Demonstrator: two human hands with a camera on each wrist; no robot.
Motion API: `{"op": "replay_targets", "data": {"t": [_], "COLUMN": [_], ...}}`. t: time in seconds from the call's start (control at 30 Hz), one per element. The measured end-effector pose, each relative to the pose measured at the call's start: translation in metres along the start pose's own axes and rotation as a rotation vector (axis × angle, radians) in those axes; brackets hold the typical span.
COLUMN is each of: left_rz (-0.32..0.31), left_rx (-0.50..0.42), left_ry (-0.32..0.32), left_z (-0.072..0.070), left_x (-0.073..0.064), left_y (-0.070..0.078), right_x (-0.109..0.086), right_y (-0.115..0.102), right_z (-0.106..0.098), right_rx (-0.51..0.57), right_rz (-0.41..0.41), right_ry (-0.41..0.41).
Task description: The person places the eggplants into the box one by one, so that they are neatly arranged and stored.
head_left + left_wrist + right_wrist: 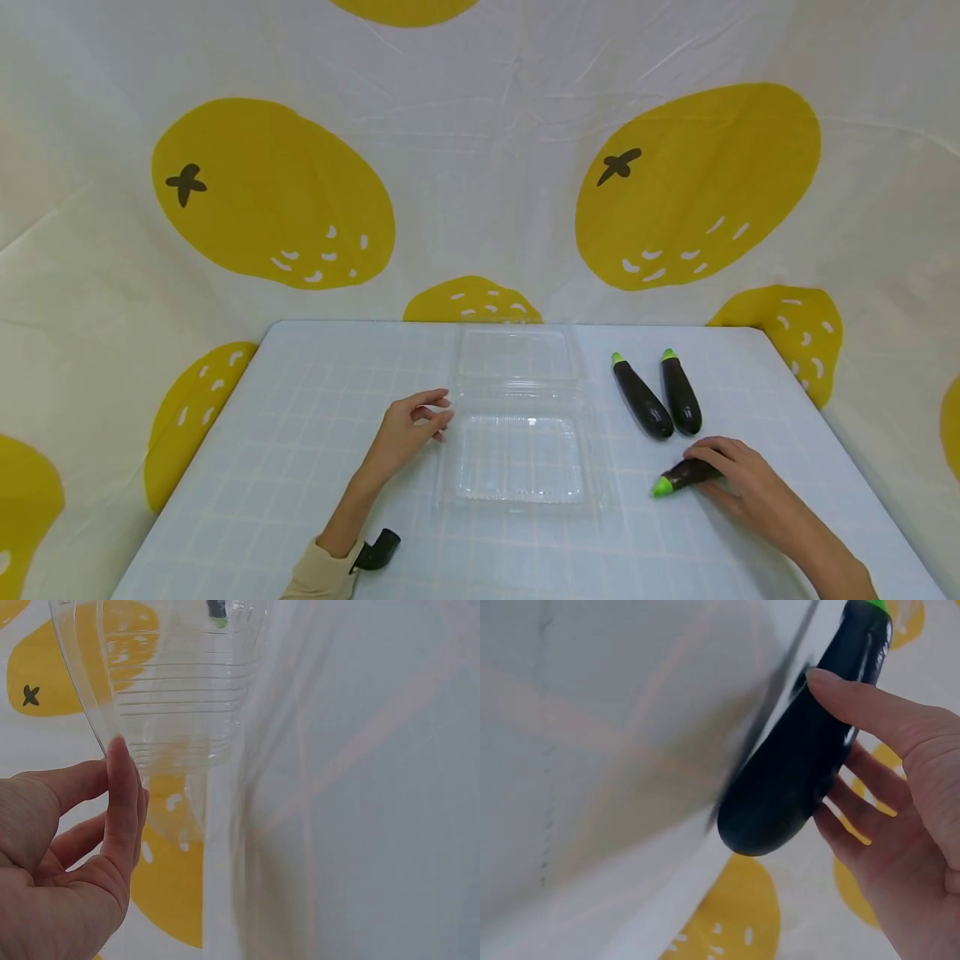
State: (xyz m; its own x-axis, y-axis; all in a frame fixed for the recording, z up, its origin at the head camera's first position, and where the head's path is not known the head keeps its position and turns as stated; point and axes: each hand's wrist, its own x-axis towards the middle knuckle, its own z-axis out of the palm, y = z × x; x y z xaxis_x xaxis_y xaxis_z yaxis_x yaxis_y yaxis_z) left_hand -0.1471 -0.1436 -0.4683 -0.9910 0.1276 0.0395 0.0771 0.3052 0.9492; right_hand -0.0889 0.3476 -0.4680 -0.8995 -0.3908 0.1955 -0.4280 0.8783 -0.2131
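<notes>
A clear plastic clamshell box lies open in the middle of the table, its lid folded back. My left hand rests by the box's left rim with relaxed fingers and holds nothing. In the left wrist view the fingertips reach the ribbed wall of the clear box. My right hand grips a dark toy eggplant lying on the table right of the box, green tip pointing left. In the right wrist view the thumb and fingers curl round the eggplant.
Two more toy eggplants lie side by side behind my right hand, green tips away from me. The table has a pale grid cloth. A white sheet with yellow lemons hangs behind and at both sides.
</notes>
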Motion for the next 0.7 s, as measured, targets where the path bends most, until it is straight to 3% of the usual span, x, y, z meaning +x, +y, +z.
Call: {"op": "replay_targets", "data": {"t": [0.7], "left_rz": [-0.008], "left_rx": [-0.007], "left_ry": [-0.008], "left_z": [-0.001], "left_x": [-0.001], "left_y": [0.0], "right_x": [0.004], "right_y": [-0.013], "right_z": [-0.016], "right_rx": [0.03], "right_rz": [0.097], "right_ry": [0.035]}}
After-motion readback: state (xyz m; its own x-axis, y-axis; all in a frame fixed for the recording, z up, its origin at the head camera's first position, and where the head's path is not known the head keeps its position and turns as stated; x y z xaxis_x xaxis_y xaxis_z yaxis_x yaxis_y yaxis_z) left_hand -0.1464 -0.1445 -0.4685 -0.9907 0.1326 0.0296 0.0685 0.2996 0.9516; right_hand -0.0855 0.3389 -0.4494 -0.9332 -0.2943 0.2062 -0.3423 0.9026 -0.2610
